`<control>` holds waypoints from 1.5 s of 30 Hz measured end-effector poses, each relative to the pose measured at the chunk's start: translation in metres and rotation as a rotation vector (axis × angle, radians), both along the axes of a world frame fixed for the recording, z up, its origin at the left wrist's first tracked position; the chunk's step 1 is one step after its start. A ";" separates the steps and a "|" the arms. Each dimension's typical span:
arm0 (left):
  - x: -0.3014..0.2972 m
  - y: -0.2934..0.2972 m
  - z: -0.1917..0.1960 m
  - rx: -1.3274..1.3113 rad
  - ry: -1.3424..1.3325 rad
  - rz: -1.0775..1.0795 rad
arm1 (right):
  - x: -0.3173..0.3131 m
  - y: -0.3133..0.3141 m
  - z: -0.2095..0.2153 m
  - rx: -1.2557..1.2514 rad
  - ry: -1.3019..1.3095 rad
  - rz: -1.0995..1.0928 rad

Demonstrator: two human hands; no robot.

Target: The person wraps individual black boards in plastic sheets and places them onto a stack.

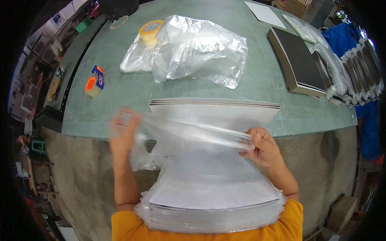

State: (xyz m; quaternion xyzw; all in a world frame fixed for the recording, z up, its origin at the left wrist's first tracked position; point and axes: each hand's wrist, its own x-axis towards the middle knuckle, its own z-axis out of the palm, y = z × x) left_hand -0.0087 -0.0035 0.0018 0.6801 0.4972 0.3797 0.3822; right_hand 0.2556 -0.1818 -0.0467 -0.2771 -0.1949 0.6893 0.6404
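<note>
A stack of white boards (209, 112) lies in front of me, its far end on the green table. Clear plastic bag film (193, 134) covers the middle and near part, and the near end rests against my body. My right hand (262, 147) is closed, pinching the bag's gathered edge at the stack's right side. Over the left side, my left hand (125, 127) is blurred by motion; the taut film runs into its closed fingers. Loose plastic hangs below that hand. The film hides part of the boards.
On the green table (116, 96) are clear plastic bags (197, 52), a yellow tape roll (150, 33), an orange-and-blue tape dispenser (95, 81) and a white sheet (264, 14). Dark boards (297, 60) lie at the right, beside plastic-wrapped bundles (362, 72). A green stool (38, 146) stands left.
</note>
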 end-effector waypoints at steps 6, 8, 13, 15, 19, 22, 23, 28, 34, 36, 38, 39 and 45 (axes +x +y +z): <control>0.056 -0.073 0.047 0.228 0.264 -0.961 | -0.024 0.021 0.044 0.525 -0.819 -0.197; 0.066 -0.070 0.026 0.128 0.316 -1.229 | -0.034 0.020 0.079 0.587 -0.645 -0.459; 0.068 -0.058 0.031 -0.051 0.045 -1.076 | -0.028 0.027 0.062 0.360 -0.837 -0.179; 0.069 -0.056 0.009 -0.221 -0.129 -0.965 | -0.011 0.024 0.060 0.174 -0.562 0.115; 0.070 -0.044 0.049 -0.738 -0.590 -0.754 | -0.026 0.023 0.046 0.403 -0.928 0.546; 0.056 -0.037 0.022 -0.591 -0.354 -1.079 | -0.024 0.027 0.048 0.513 -0.569 0.486; 0.054 -0.031 0.013 -0.543 -0.246 -1.120 | -0.016 0.027 0.042 0.519 -0.197 0.337; 0.039 -0.043 0.036 -0.527 -0.672 -0.803 | -0.002 0.025 0.041 0.222 -0.744 0.854; 0.035 -0.039 0.026 0.236 1.080 -1.295 | 0.013 0.007 0.031 0.126 -2.112 1.077; 0.027 -0.029 -0.005 0.303 1.145 -1.250 | 0.020 -0.010 0.015 0.271 -2.285 0.995; 0.021 -0.029 -0.019 0.371 1.367 -1.230 | 0.009 -0.010 0.025 0.317 -2.393 0.950; 0.014 -0.027 -0.028 0.462 1.170 -1.240 | 0.004 -0.009 0.034 0.346 -2.445 0.924; 0.007 -0.037 0.030 0.123 0.132 -0.824 | 0.032 -0.023 0.052 -0.054 -1.477 -1.127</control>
